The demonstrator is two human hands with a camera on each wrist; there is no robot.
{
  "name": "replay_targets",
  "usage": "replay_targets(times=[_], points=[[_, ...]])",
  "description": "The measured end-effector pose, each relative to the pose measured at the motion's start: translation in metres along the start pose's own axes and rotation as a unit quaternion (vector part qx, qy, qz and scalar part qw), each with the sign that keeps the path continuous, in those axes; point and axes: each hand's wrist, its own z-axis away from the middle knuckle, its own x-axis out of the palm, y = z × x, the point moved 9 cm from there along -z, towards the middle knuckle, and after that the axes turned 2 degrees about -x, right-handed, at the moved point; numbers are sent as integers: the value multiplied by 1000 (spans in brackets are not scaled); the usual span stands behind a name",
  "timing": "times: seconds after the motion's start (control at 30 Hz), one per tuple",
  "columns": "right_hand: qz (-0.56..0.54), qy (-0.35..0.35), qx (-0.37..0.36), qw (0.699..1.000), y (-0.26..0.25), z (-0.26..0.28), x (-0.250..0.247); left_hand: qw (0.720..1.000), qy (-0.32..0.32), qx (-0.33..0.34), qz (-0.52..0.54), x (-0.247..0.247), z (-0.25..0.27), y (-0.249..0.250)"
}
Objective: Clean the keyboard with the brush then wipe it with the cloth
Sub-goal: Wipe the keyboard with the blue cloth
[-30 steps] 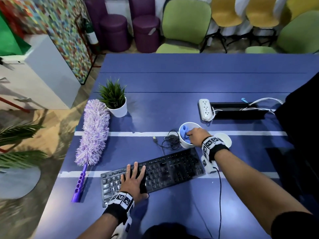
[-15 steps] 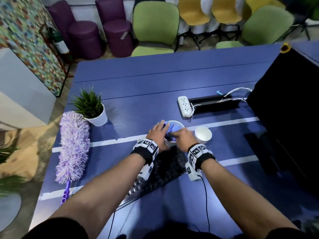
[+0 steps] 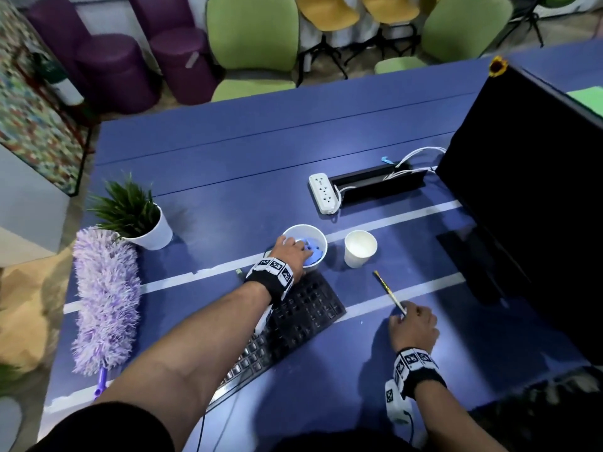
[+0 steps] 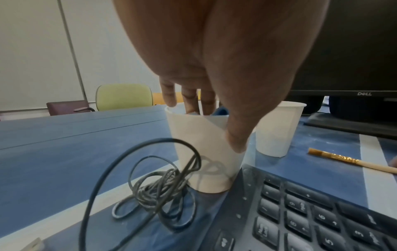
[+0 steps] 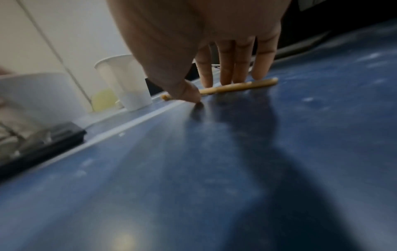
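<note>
The black keyboard (image 3: 303, 318) lies slanted near the table's front, partly under my left forearm. Behind it stands a white paper cup (image 3: 303, 227) with the blue cloth (image 3: 315, 252) stuffed inside. My left hand (image 3: 292, 249) holds this cup (image 4: 204, 152) by its rim, fingers dipped inside on the cloth and thumb on the outer wall. A thin wooden brush (image 3: 386, 288) lies flat on the table right of the keyboard, bristles pointing away. My right hand (image 3: 403, 318) pinches its handle (image 5: 242, 85), fingertips (image 5: 227, 81) behind it and thumb in front.
An empty paper cup (image 3: 360, 249) stands right of the cloth cup. A dark monitor (image 3: 528, 207) fills the right side. A purple duster (image 3: 106, 298) and potted plant (image 3: 137, 216) sit left. A power strip (image 3: 323, 192) lies behind, and a coiled cable (image 4: 159, 186) lies beside the cup.
My left hand left the keyboard and went to the cloth cup. My right hand left that cup and moved right and nearer, down onto the brush handle.
</note>
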Motion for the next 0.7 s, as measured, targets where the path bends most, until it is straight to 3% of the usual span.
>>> replay_targets(times=[0.2,0.4,0.57,0.7], points=[[14,-16,-47,999,-10,-11,-1,1000,19,13,11,-2,1,-2],[-106,-24,-280,954,-109,17,-55,995,38,14,90,9,17,-8],[31,-14,-359,933,-215,9,-83,995,33,-11,97,7,25,-6],[157,-62,-380,910,-266,-1,-69,993,47,-45,102,4,32,-5]])
